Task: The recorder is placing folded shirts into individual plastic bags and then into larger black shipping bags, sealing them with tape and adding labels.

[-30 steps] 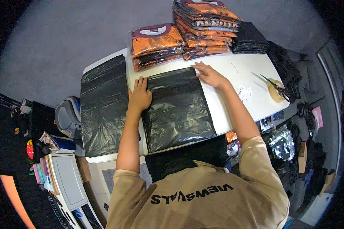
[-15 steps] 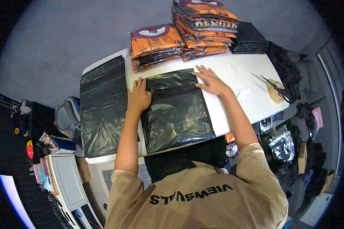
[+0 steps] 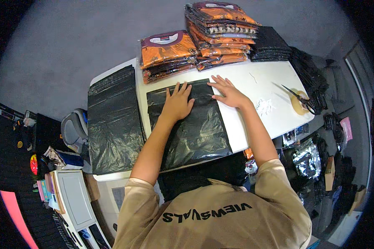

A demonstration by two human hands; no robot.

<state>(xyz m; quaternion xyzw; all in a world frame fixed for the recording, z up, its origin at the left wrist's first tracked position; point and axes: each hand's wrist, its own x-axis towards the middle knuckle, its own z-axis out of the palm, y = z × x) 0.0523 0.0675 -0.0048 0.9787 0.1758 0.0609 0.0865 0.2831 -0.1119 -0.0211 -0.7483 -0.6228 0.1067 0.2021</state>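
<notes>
Black plastic bag (image 3: 199,135) lies flat near the middle of the tabletop's (image 3: 274,81) near edge. The left hand (image 3: 178,103) rests palm down upon it, the right hand (image 3: 230,93) at its far right corner; each grip is spread wide, grasping nothing. Wrapped orange garments (image 3: 168,50) line the far edge; scissors (image 3: 298,96) overlap a tape roll (image 3: 297,108) beside the right edge.

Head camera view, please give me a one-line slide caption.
Left hand on a black plastic bag, right hand at its edge, on a white table with stacked orange shirts and scissors.
</notes>
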